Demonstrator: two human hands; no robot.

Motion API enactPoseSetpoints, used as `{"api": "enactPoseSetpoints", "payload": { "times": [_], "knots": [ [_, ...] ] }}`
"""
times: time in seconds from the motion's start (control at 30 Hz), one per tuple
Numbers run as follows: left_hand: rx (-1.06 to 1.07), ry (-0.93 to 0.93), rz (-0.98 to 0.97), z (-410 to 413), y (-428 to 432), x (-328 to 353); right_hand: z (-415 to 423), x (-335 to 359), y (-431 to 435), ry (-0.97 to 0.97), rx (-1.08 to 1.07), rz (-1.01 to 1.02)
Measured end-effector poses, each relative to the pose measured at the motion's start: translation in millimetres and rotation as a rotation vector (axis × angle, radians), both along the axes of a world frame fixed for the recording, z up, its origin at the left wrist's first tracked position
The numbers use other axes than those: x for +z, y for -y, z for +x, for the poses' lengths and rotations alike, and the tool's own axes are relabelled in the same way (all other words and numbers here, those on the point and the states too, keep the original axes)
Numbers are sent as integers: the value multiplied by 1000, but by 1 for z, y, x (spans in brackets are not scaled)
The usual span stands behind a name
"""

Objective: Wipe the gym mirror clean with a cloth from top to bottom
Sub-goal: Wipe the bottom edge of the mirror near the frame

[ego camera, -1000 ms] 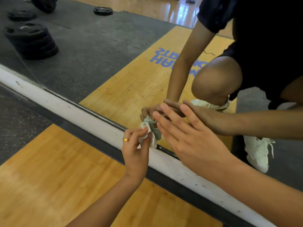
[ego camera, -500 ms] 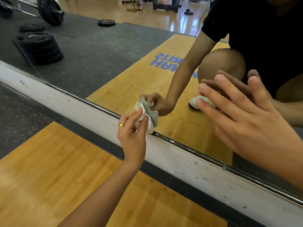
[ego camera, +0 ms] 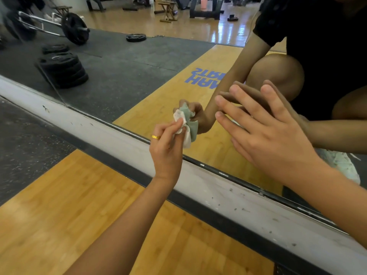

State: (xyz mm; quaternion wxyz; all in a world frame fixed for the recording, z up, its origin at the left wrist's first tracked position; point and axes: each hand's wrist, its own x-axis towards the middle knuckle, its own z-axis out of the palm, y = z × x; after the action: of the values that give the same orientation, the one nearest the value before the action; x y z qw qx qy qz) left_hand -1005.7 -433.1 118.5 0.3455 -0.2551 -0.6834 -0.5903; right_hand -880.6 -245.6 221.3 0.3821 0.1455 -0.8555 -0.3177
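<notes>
The gym mirror [ego camera: 139,62] fills the upper part of the head view, down to its bottom edge above a white ledge [ego camera: 238,199]. My left hand [ego camera: 166,147], with a gold ring, pinches a crumpled white and green cloth [ego camera: 181,124] against the glass just above that edge. Flat and with fingers spread, my right hand [ego camera: 266,133] rests on or close to the glass to the right of the cloth, holding nothing. The mirror shows my crouching reflection in dark clothes.
Below the white ledge runs a dark baseboard [ego camera: 119,167], then wooden floor [ego camera: 69,215] and black rubber matting [ego camera: 23,147] at the left. Reflected in the glass are stacked weight plates [ego camera: 63,69], a barbell and other gym gear.
My right hand let go of the cloth and shifted right, opening flat at the glass. The left hand keeps the cloth and has lifted it slightly. The camera has tilted up.
</notes>
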Motion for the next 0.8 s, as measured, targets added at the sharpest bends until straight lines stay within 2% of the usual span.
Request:
{"api": "enactPoseSetpoints", "payload": {
  "times": [0.2, 0.37, 0.57, 0.73, 0.8],
  "knots": [
    [88, 92, -229, 3, 27, -43, 1, 0, -2, 22, -9, 15],
    [106, 52, -116, 3, 13, -8, 0, 1, 0, 38, -13, -12],
    [64, 111, -178, 4, 19, -52, 1, 3, 3, 40, -20, -13],
    [42, 118, -26, 12, 10, -35, 1, 3, 3, 41, -24, -17],
    [26, 80, -49, 11, 4, -31, -1, 3, 4, 43, -16, -30]
  ]
}}
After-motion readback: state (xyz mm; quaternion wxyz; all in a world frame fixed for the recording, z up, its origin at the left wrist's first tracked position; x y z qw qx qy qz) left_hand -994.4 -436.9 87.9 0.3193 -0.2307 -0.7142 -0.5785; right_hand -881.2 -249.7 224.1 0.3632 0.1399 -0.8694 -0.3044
